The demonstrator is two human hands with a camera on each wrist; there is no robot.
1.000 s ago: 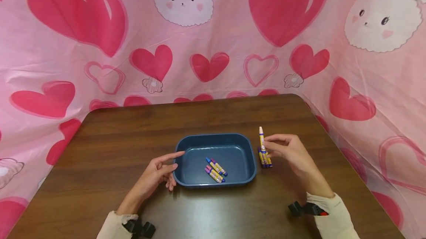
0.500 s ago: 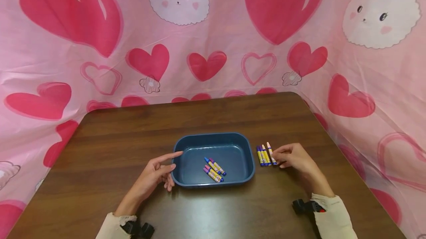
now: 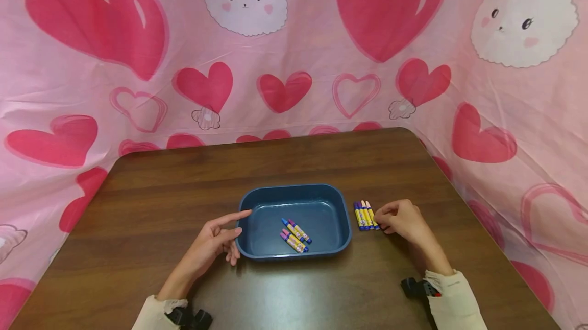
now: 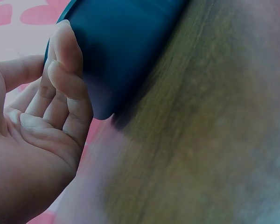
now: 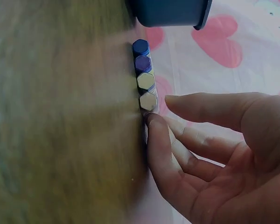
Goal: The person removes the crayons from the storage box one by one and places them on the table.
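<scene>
Several crayons in yellow wrappers (image 3: 365, 216) lie side by side in a row just right of a dark blue tray (image 3: 294, 257). Their hexagonal ends face the right wrist camera, a pale crayon (image 5: 148, 101) being nearest my fingers. My right hand (image 3: 404, 222) rests beside that crayon, a bent fingertip right at its side and the thumb apart from it. In the tray lies a loose group of crayons (image 3: 295, 235), blue, pink and purple. My left hand (image 3: 211, 245) is at the tray's left end, index finger reaching over the rim, thumb near the wall, other fingers loosely bent.
The brown wooden table (image 3: 294, 294) spreads around the tray on every side. Behind and to the right hangs a pink cloth (image 3: 294, 39) printed with hearts and rabbits. Each wrist bears a black camera mount (image 3: 418, 287).
The right hand has lowered the pale crayon from above the row to its right end. A gap beside it has closed, and the fingers have loosened. The left hand keeps its place.
</scene>
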